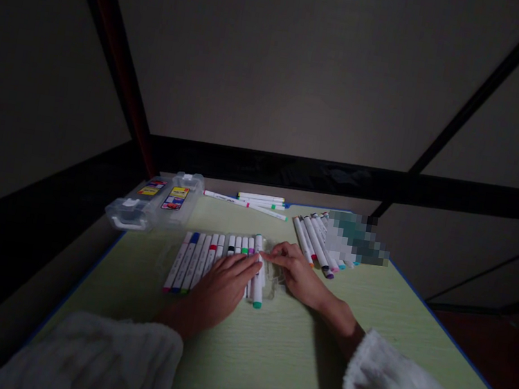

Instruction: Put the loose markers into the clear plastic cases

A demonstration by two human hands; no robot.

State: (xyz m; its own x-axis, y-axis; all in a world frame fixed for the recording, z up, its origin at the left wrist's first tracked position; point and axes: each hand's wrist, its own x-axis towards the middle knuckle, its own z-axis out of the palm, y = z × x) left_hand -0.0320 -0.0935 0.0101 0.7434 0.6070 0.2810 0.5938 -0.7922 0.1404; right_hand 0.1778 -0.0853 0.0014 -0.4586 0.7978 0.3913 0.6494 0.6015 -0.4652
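My left hand (pixel 225 285) lies flat across a row of white markers (pixel 184 264), its fingers stretched out and covering part of the row. Its fingertips reach a marker with teal-green ends (pixel 257 288) that sits slightly tilted at the row's right end. My right hand (pixel 299 272) has its index finger extended leftward to that marker's upper part, close to my left fingertips; its other fingers are bent and its thumb is hidden. Under the row shows a clear plastic tray (pixel 271 292). Coloured caps along the row include pink, blue, green, red and black.
A clear plastic case (pixel 155 205) with labels stands at the back left of the pale green table (pixel 244 364). Several loose markers (pixel 261 202) lie at the back edge. More markers (pixel 314 238) are piled right of my hands, beside a pixelated patch. A wall rises behind.
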